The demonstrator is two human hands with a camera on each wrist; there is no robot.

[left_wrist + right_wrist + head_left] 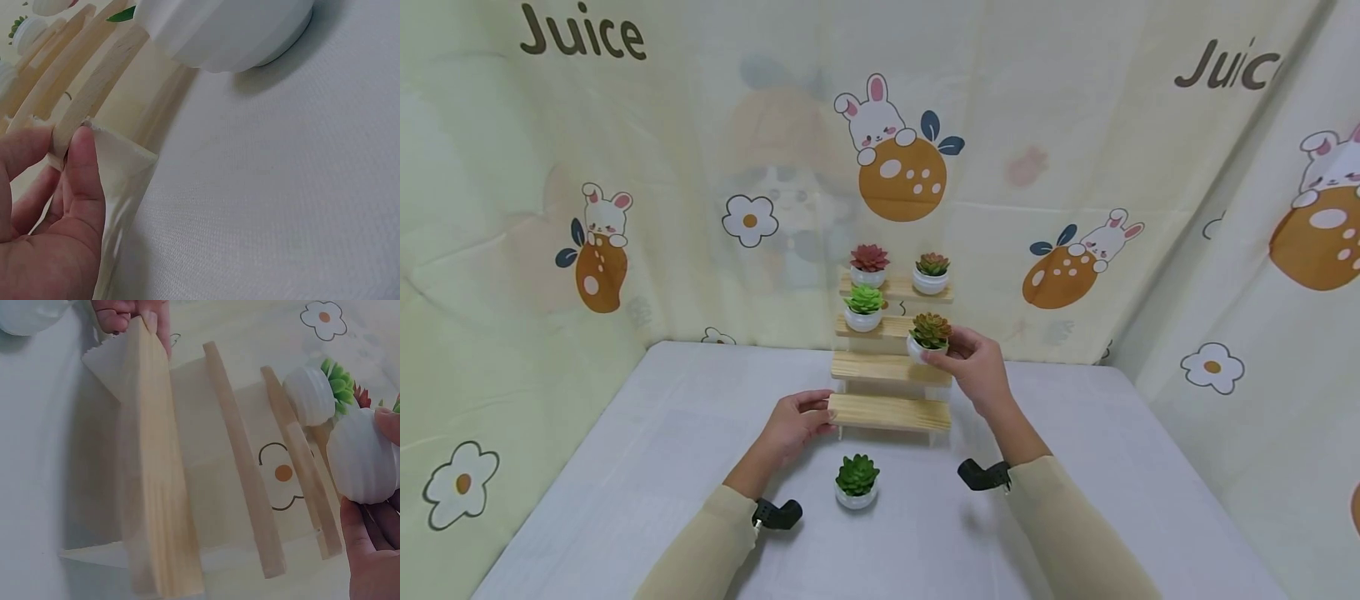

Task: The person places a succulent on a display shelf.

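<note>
A stepped display shelf with pale wooden boards [891, 412] stands on the table. My left hand [796, 425] pinches the left end of its lowest board between thumb and fingers, as the left wrist view shows [65, 187]. In my right hand [981, 367] is a small potted succulent with orange-green leaves [931, 331] and a white ribbed pot [362, 456], held by the pot near the right side of the upper boards. A bright green succulent [864, 307] sits on the second board from the top. Above it are a red succulent [868, 265] and a reddish-green succulent [932, 272] on the top board.
A dark green succulent [856, 481] in a white pot stands on the white-covered table [647, 467], in front of the shelf between my forearms. Behind the shelf hangs a cream curtain [685, 125] printed with rabbits and flowers.
</note>
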